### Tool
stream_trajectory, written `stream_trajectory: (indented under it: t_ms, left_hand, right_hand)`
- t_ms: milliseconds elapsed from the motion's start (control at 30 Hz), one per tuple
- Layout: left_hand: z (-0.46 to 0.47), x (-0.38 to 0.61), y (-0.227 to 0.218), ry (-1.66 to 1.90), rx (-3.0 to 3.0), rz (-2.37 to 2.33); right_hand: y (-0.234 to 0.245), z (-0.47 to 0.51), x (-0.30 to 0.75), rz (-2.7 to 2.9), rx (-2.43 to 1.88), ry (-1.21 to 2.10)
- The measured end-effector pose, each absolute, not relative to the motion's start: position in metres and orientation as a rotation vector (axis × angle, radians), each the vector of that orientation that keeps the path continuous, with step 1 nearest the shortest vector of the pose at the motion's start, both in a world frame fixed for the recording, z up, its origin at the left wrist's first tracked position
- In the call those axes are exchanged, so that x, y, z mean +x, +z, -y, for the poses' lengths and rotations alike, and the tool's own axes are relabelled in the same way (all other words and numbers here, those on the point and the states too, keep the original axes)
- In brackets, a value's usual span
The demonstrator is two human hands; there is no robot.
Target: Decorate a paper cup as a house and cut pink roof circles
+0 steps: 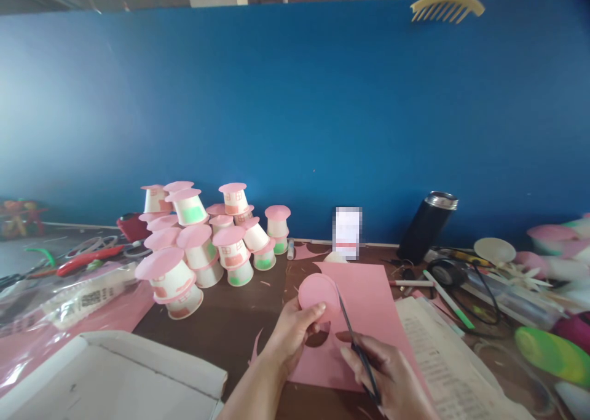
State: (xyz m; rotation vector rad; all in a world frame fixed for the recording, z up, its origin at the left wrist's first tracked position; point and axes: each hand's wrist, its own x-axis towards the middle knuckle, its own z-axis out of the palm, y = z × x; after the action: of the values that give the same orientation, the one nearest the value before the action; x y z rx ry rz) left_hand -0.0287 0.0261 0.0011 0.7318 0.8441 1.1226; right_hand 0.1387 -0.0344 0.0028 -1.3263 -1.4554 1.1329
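My left hand [299, 328] pinches a round pink paper disc [317, 292] between thumb and fingers, holding it above a pink sheet. In my right hand [380, 361] is a pair of slender dark scissors [357, 343], its tip pointing up at the disc's right edge. Whether the blades are apart cannot be made out. Below the hands lies the pink paper sheet [369, 291], with a dark cut-out gap near my left fingers. A curved pink offcut [255, 347] rests left of my forearm.
Stacked paper cups [230, 254] with pink disc tops stand at left. A white cardboard box [152, 371] sits front left. Along the right are a black flask [426, 229], a printed paper [428, 340], a green marker [449, 300] and cables. A blue partition [295, 112] rises behind.
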Motion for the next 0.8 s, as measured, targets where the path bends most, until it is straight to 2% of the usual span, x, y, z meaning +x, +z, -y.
stream_trajectory:
  t_ms: [800]
  left_hand:
    - [-0.0274,-0.0283,-0.0037,1.148,0.708,-0.819]
  right_hand:
    - [-0.0023,0.0347,0.1394,1.432,-1.343,1.134]
